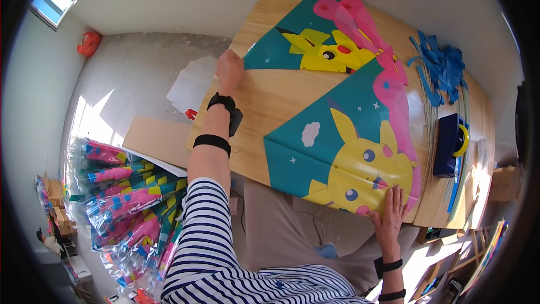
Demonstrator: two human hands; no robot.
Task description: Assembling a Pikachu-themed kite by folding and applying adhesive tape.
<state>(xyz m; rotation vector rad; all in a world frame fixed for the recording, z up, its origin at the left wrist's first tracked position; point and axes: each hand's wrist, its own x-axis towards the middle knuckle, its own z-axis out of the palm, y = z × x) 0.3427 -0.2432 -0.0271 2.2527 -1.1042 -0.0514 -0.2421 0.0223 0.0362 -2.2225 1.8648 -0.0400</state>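
A kite sheet [315, 152] in teal with a yellow cartoon figure and a wavy pink border lies on the near part of the table, creased across. My right hand [389, 219] rests flat on its lower right part, fingers stretched out. Beyond it lies a second kite sheet [304, 17] of the same print, partly folded, its pink edging bunched. My left hand [229, 68] is closed at the table's left edge, beside the pointed left corner of this far sheet. What its fingers hold, if anything, is hidden.
The wooden table [247, 112] carries blue ribbons [441, 67], thin rods [430, 118] and a dark blue tape dispenser [445, 146] with a yellow roll [461, 139] at the right. Bagged kites [121, 197] are piled at the lower left, by a cardboard sheet [154, 141].
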